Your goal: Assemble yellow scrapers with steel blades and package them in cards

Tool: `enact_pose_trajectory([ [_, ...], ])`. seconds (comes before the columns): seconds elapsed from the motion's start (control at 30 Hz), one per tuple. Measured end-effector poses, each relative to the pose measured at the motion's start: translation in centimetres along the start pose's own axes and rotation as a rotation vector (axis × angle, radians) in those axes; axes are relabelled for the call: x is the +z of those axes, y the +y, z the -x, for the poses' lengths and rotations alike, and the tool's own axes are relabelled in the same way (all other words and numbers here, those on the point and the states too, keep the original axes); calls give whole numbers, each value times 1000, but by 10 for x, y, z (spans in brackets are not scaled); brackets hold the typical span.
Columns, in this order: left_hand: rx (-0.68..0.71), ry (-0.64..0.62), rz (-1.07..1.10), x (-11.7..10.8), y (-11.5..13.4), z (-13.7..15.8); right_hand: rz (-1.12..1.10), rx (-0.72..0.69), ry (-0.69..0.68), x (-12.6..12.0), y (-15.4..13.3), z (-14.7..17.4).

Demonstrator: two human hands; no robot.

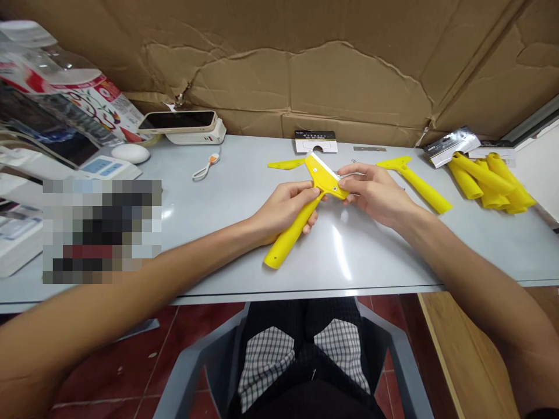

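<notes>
While the left hand [286, 203] grips a yellow scraper [301, 220] at the neck, the right hand [373, 189] works at the right end of its head, so the step in hand looks like fitting or checking the pale strip [324, 166] along that head. The scraper is held over the middle of the table [384, 262], its handle slanting down toward the near edge and its head angled toward the far one. Around the neck the left grip is closed, thumb on top and fingers curled beneath; the right is a narrow pinch, fingertips on the corner beside a screw [335, 188], though whether they hold anything small there I cannot tell. Both forearms reach in over the near edge and converge on the head, the left wrist nearly straight, the right hand turned inward. From this pose, a further move at the head would call for a steady left hold and light right fingertips, clear of the strip's edge. Toward the table's right end lie a second yellow scraper [423, 187] and, beyond it, a cluster of yellow handles [493, 183]; a metal strip [369, 149] rests near the far edge.
</notes>
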State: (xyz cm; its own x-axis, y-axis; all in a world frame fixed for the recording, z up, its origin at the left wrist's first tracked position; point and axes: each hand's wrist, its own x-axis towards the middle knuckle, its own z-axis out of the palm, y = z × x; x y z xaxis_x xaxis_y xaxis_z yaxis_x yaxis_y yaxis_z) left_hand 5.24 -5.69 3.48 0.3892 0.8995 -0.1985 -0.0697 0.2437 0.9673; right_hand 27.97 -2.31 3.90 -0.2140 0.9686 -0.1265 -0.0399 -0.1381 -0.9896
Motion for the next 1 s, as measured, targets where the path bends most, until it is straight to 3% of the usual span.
enact_pose_trajectory([
  [0.1,10,94,-93,-3,4,-2,66,-27,-38,-10,0,-5],
  [0.23,160,216,-243,-7,5,2,106,-39,-88,-17,4,-8],
  [0.43,482,68,-833,-13,3,10,119,-23,-85,-11,6,-4],
  [0.63,486,43,-1007,-14,2,11,121,-4,-70,-5,4,0],
  [0.73,492,47,-920,-13,4,11,105,-24,-92,-4,1,1],
  [0.83,332,-15,-612,-15,6,8,126,-88,-70,-10,-8,-1],
  [0.9,187,-122,-337,-17,5,3,237,-186,18,-18,-16,-4],
  [1.0,69,-272,-38,-23,0,-5,598,-445,244,-37,-27,-9],
])
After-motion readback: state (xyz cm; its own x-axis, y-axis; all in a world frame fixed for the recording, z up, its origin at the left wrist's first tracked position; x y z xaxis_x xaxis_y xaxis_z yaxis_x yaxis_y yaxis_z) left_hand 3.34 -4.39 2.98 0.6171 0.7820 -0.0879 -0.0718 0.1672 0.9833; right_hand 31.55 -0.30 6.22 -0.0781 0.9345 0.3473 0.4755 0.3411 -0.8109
